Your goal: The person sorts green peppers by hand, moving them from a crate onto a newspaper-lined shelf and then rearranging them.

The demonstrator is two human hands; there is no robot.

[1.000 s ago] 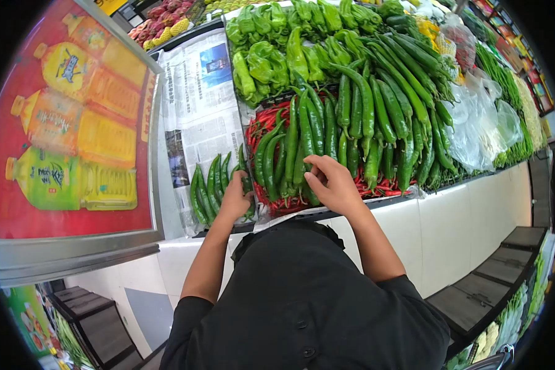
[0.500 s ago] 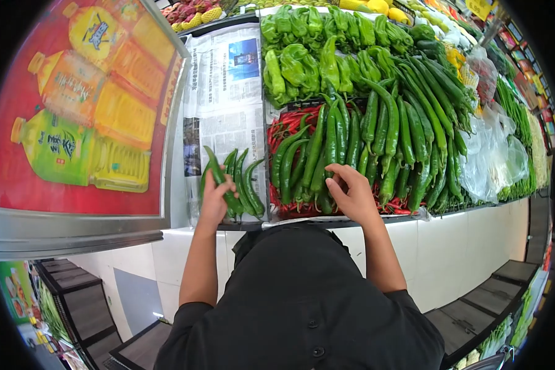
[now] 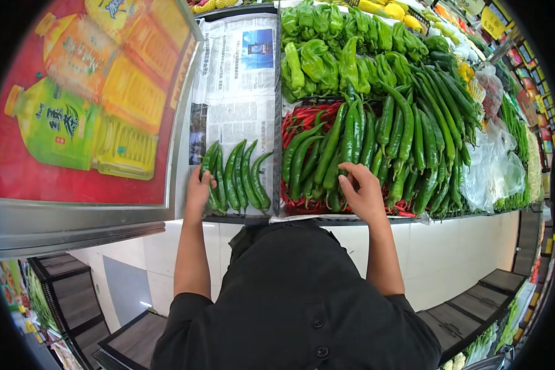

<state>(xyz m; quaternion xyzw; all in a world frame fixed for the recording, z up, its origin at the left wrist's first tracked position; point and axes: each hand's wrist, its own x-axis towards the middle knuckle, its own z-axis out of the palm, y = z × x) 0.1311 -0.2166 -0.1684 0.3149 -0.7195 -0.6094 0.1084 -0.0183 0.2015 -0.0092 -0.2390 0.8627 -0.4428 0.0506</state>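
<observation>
- Peppers [image 3: 351, 135], long and green, are heaped under and beyond the right hand [image 3: 365, 194], with their tips pointed toward the person.
- A poster [image 3: 74, 105] of yellow and green bottles is set just left of the left hand [image 3: 197, 188], in a metal frame.
- A newspaper [image 3: 240, 74] is spread beyond the left hand and between the two hands, as a lining for the shelf.
- Clear bags [image 3: 493, 166] are piled well to the right of the right hand.
- Red chillies [image 3: 302, 114] are seen under the heap, just beyond and below the right hand.
- A short row [image 3: 240, 176] of the same green peppers is laid side by side on the newspaper, between the hands and touched by the left one.
- The right hand is laid on the near ends of the heap, fingers slightly spread and bent down; nothing is lifted.
- The left hand is pressed against the leftmost pepper of the row; whether it is gripped cannot be told.
</observation>
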